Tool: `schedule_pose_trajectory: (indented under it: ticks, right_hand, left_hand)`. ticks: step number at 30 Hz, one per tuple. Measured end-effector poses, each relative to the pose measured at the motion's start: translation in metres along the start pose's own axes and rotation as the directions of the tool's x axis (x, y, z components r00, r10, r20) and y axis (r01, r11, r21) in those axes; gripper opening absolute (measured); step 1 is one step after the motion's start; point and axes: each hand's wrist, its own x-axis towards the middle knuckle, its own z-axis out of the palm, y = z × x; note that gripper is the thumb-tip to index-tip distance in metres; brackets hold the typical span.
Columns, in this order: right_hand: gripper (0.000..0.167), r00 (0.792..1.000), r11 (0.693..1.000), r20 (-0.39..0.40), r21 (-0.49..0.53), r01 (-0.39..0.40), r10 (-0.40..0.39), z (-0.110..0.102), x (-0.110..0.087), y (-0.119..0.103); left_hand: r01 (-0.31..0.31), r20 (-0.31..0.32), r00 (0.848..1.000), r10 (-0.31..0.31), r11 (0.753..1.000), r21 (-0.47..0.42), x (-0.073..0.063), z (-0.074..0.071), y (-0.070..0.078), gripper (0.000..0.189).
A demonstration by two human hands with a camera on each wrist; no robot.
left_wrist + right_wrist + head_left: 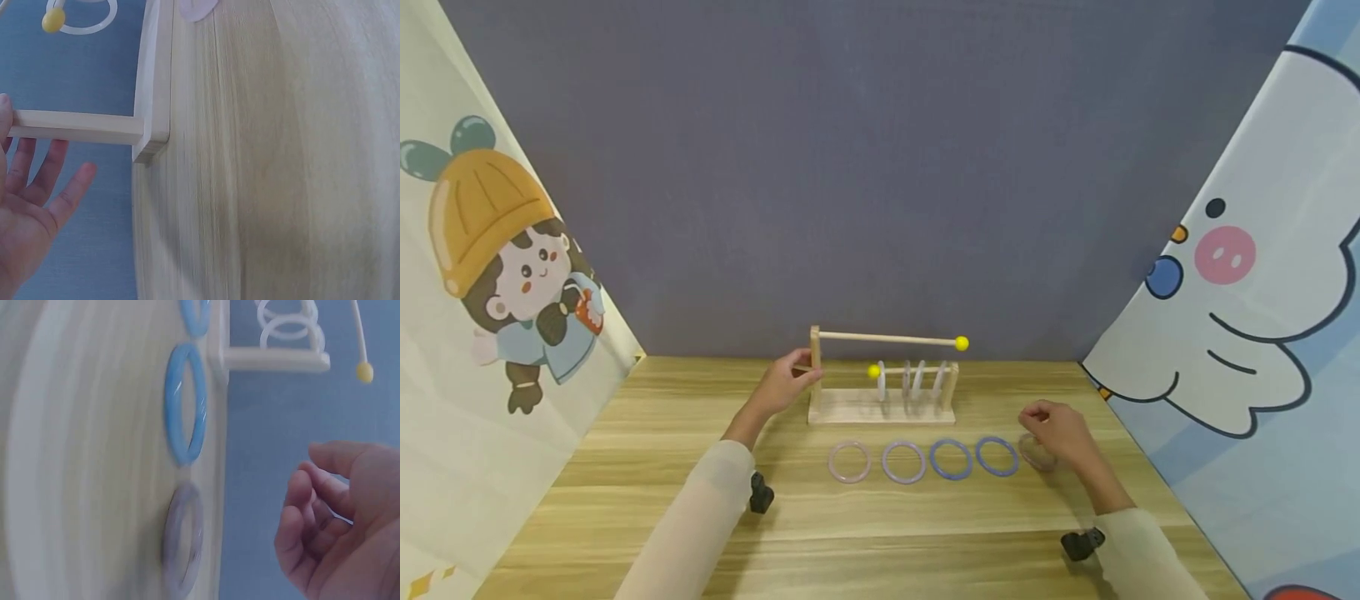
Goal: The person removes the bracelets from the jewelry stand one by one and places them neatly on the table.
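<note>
My left hand (pixel 781 387) holds the left post (pixel 81 127) of a wooden bangle stand (pixel 842 408), thumb on one side and fingers behind. The stand's upper rod (pixel 887 337) is bare and ends in a yellow ball (pixel 962 343). On its lower rod hang several pale bangles (pixel 882 392). Over the table, my right hand (pixel 1063 435) hovers with loosely curled fingers and nothing between them. It is nearest a greyish-mauve bangle (pixel 170 544), which it partly overlaps in the head view.
In a row before the stand lie a pink bangle (pixel 850 481), a lilac bangle (pixel 904 482) and two blue bangles (pixel 952 477), left of the mauve one. A grey backdrop (pixel 880 183) rises behind the wooden table (pixel 880 550), with printed cloths at both sides.
</note>
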Motion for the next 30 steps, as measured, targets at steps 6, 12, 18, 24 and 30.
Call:
schedule_pose_trajectory:
  ticks: [6, 12, 18, 24, 30]
  right_hand:
    - [0.023, 0.997, 0.996, -0.069, 0.084, 0.028, -0.022, 0.010, 0.011, -0.027]
    - [0.020, 0.995, 0.981, -0.102, 0.188, 0.040, -0.021, 0.026, 0.019, -0.048]
    - [0.020, 0.995, 0.958, -0.104, 0.287, 0.029, 0.001, 0.037, 0.027, -0.069]
    - [0.024, 0.995, 0.938, -0.097, 0.338, 0.070, -0.039, 0.046, 0.034, -0.088]
    - [0.023, 0.992, 0.924, -0.121, 0.373, 0.087, -0.045, 0.056, 0.040, -0.104]
  left_hand:
    - [-0.009, 0.010, 1.000, 0.009, 0.999, 0.033, 0.004, 0.000, -0.001, 0.045]
    - [-0.012, 0.024, 1.000, 0.011, 0.999, 0.048, 0.004, 0.000, -0.001, 0.044]
    - [-0.013, 0.026, 1.000, 0.012, 0.998, 0.059, 0.003, -0.002, -0.001, 0.044]
    - [-0.017, 0.025, 1.000, 0.015, 0.998, 0.060, 0.002, -0.002, 0.001, 0.039]
    - [-0.019, 0.025, 1.000, 0.018, 0.999, 0.051, 0.003, -0.002, 0.000, 0.037]
